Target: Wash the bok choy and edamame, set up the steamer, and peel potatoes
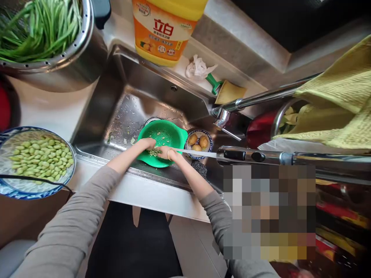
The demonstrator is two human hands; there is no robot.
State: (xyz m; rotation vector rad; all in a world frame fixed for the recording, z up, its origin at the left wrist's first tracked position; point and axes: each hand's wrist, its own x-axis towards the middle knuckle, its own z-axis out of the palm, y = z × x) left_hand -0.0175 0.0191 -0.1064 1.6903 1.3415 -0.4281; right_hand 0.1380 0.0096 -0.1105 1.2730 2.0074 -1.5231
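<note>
Both hands work inside a green colander (176, 133) that stands in the metal sink. My left hand (149, 143) is at the colander's left side, its fingers curled in against a clump of small green pieces (153, 153). From the right, my right hand (165, 152), with a thin bracelet at the wrist, closes on the same clump. The fingertips of both hands are partly hidden. A white stream of water (197, 153) runs from the faucet head (232, 154) onto my right hand. A few pale bits lie on the colander's bottom.
A patterned bowl (211, 148) with three round brownish items stands in the sink (156, 83), near a dark scrubber (199, 170). Left are a bowl (71, 154) of shelled green beans and a pot (84, 73) of long greens. Behind stand a yellow detergent bottle (165, 34) and green-handled brush (214, 83).
</note>
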